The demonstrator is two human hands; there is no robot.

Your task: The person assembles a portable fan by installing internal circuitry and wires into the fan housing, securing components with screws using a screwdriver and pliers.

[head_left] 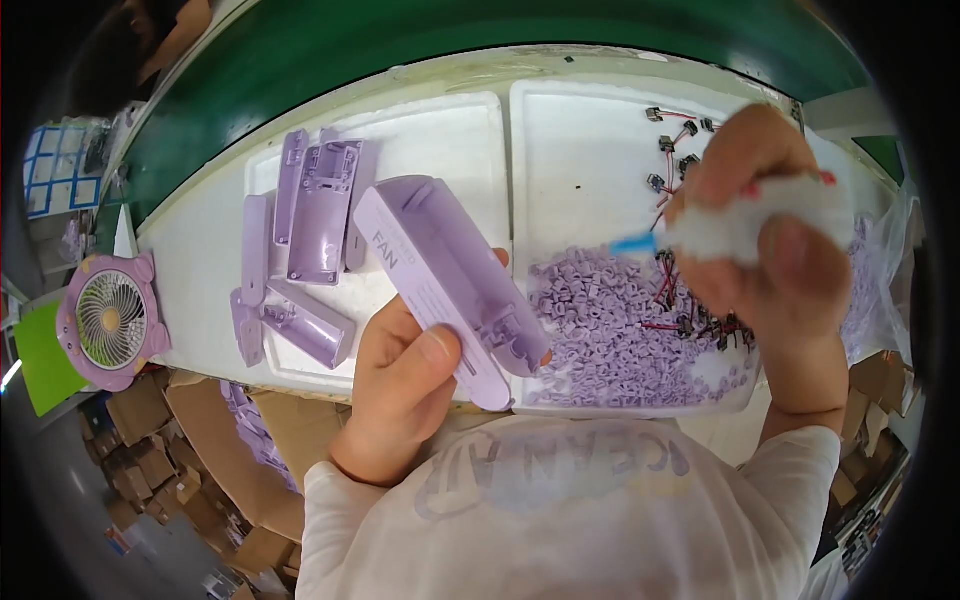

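My left hand [395,370] grips a light purple plastic fan housing [440,260], thumb across its printed side wall. Its hollow inside faces up, with moulded posts at the near end. In my right hand [765,245], blurred, is a white squeeze bottle [715,230] with a thin blue nozzle [635,244] pointing left. The nozzle hangs over a pile of small purple plastic parts [610,330], apart from the housing. More purple housings [320,240] lie in the white foam tray [440,130] on the left.
Small black components with red wires [667,145] lie in the right foam tray [580,150], some among the purple parts. A pink-purple fan [110,320] stands at far left. An open cardboard box [215,430] sits below the bench. Beyond the trays runs a green surface [450,30].
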